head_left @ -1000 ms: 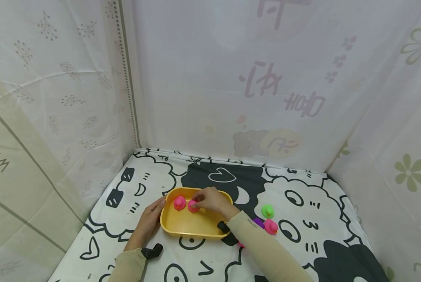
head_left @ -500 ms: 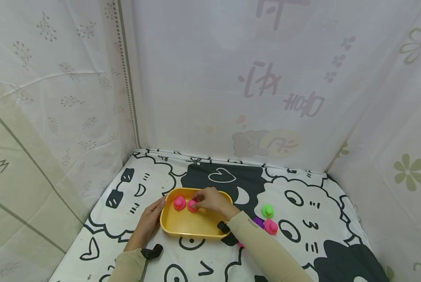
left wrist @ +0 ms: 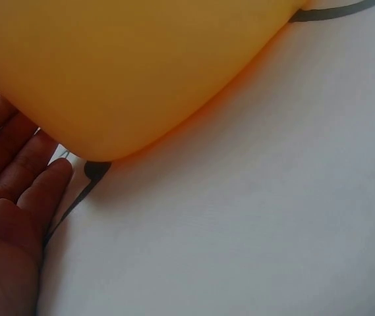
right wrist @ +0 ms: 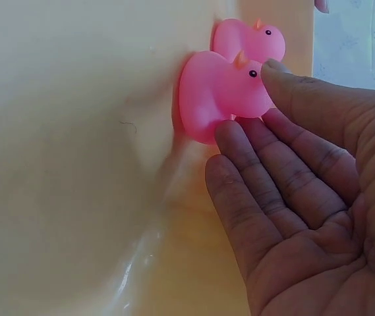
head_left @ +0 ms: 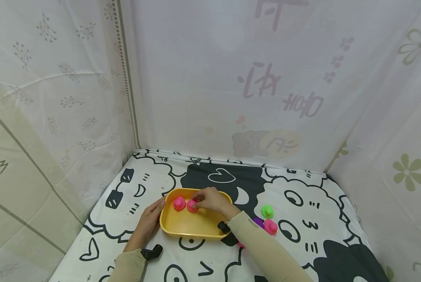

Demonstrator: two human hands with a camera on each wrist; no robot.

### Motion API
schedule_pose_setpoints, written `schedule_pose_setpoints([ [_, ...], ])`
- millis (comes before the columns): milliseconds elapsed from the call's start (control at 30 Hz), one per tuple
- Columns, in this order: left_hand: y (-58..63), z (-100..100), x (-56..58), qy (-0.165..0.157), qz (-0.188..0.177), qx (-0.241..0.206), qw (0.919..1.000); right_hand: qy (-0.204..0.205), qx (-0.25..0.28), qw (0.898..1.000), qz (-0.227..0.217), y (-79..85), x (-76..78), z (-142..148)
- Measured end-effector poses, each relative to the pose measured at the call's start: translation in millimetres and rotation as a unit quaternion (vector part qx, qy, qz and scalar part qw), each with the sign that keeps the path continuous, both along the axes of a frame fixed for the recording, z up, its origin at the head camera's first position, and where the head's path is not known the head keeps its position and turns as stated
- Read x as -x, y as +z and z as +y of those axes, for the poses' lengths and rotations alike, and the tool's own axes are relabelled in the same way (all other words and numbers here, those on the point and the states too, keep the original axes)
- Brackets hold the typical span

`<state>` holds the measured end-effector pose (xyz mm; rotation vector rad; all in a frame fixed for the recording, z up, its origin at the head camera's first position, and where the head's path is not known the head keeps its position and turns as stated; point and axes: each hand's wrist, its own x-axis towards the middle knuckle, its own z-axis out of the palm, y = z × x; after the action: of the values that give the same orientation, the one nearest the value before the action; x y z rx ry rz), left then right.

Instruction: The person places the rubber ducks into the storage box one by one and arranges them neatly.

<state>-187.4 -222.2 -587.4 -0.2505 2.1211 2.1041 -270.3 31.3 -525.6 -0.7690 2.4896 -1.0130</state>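
Inside a yellow tray (head_left: 196,229), two pink rubber ducks sit side by side near the far wall. My right hand (head_left: 212,200) reaches over the tray and pinches the head of the right one, a rubber duck (right wrist: 207,99), between thumb and fingertips. Just beyond it is the other pink duck (head_left: 179,203), apart from my fingers. At the tray's left end, my left hand (head_left: 149,218) rests against the outer wall and rim. Its fingers lie fairly straight beside the tray wall (left wrist: 128,72) in the left wrist view.
Right of the tray lie a green duck (head_left: 267,211), a pink duck (head_left: 270,226) and a purple one (head_left: 258,222), partly behind my right sleeve. A bit of pink (head_left: 241,245) peeks out below that forearm. Patterned cloth (head_left: 295,192) covers the table, with fabric curtains (head_left: 196,78) around it.
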Motion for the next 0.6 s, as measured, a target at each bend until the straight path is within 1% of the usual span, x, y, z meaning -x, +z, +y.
schedule_pose_setpoints([
  [333,-1.5,-1,-0.2,0.005,0.002,0.005,1.0,-0.007,-0.01,1.0,-0.006,5.2,-1.7,3],
  [500,-3.4,-1,0.5,0.004,0.005,0.015,0.9999,-0.004,-0.007,1.0,0.014,9.9,-0.3,7],
  [600,-3.7,-1,1.3,0.006,0.002,0.014,0.9999,0.0,0.002,1.0,0.024,14.3,0.9,10],
])
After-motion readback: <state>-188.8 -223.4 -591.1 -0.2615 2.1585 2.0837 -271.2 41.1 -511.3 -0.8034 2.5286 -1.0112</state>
